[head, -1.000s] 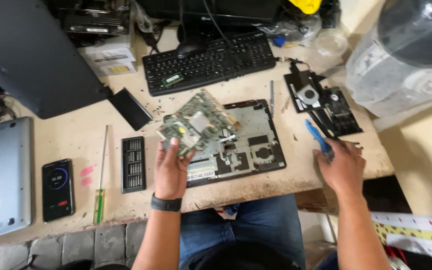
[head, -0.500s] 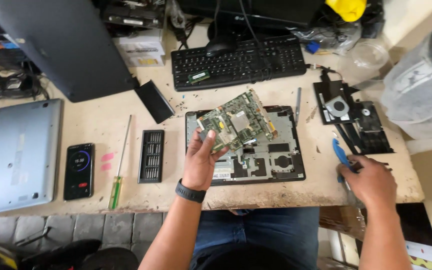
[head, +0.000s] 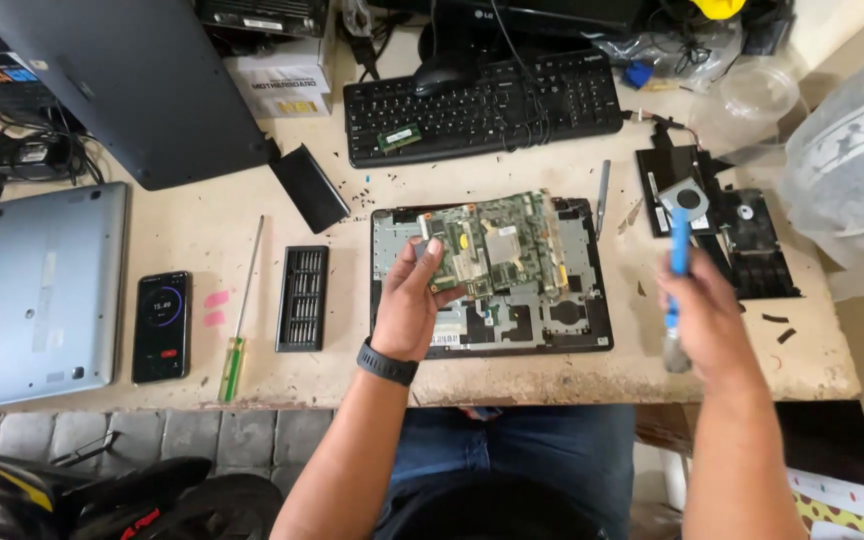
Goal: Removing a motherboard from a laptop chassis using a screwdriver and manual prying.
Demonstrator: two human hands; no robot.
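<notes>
The green circuit board is lifted above the opened laptop base, which lies on the surface just in front of the person. The left hand has its grip closed on the board's left edge, thumb on top and fingers beneath, holding it tilted. The right hand has its grip wrapped around a blue-handled tool, its blue end pointing away from the person towards the dark parts lying on the right. A black keyboard sits beyond the base. Left of the base lie a black screwdriver-bit case, a green-handled screwdriver, a phone with a lit screen and a closed silver laptop.
</notes>
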